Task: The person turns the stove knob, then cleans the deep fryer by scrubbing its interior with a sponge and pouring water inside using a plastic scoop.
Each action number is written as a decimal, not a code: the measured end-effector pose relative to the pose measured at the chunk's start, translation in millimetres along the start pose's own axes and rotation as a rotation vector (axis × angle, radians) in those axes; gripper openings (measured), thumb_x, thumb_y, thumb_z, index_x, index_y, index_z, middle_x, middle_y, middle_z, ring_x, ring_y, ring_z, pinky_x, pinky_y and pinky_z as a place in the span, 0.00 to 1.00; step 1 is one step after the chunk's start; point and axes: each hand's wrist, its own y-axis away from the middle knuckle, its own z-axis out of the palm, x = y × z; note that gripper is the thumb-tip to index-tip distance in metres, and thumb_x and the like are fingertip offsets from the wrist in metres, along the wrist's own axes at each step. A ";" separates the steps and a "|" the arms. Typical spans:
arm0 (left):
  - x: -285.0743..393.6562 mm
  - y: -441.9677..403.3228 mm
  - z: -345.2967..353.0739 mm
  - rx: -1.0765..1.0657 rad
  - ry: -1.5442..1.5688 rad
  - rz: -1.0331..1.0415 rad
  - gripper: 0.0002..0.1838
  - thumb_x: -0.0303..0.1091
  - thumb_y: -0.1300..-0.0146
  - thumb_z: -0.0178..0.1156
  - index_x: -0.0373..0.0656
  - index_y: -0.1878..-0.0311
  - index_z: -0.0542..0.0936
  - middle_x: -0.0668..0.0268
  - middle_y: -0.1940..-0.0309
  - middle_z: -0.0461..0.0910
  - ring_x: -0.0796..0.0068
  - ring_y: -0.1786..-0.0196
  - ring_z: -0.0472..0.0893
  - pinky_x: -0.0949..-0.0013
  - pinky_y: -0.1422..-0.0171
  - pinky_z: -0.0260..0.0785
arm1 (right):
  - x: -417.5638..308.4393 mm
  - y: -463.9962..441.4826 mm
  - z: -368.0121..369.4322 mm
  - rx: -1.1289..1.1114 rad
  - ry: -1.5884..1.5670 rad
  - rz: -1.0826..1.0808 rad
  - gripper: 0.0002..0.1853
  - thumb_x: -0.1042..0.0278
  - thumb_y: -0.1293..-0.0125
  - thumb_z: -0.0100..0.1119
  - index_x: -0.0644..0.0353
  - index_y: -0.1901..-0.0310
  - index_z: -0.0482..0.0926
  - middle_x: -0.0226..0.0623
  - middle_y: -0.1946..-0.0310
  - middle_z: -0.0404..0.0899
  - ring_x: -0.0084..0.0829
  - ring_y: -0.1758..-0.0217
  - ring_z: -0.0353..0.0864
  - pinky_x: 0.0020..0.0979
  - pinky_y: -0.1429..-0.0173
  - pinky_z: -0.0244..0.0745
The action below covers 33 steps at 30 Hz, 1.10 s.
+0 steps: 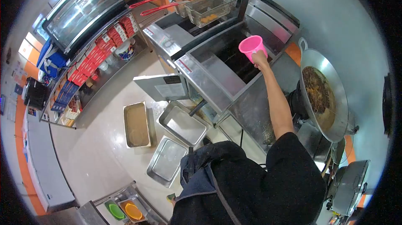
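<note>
My right hand (260, 59) is closed round the handle of a pink plastic dipper (250, 45), with the arm stretched out over the open vat of a steel deep fryer (234, 57). The dipper is tilted and hangs above the dark well; its contents cannot be made out. Low beside my body, my left hand (173, 201) shows only at its edge, closed on a green and yellow sponge (170, 197). Below the fryer its cabinet door (162, 86) stands ajar, with a drain pipe (197, 107) beside it.
A metal pan of brownish liquid (125, 126) and two other steel pans (183, 123) lie on the floor. To the right stands a large wok (341, 99) with dark oil. Fryer baskets (209, 9) with red handles rest on the neighbouring fryer. Shelves (106, 68) hold red boxes.
</note>
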 end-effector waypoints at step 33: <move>12.1 -6.7 28.5 -0.004 -0.017 -0.054 0.22 0.52 0.42 0.59 0.38 0.71 0.80 0.60 0.76 0.81 0.68 0.77 0.78 0.67 0.73 0.70 | -66.0 -62.6 35.9 0.091 0.579 -0.407 0.18 0.62 0.39 0.54 0.70 0.57 0.81 0.62 0.60 0.80 0.57 0.54 0.81 0.47 0.51 0.76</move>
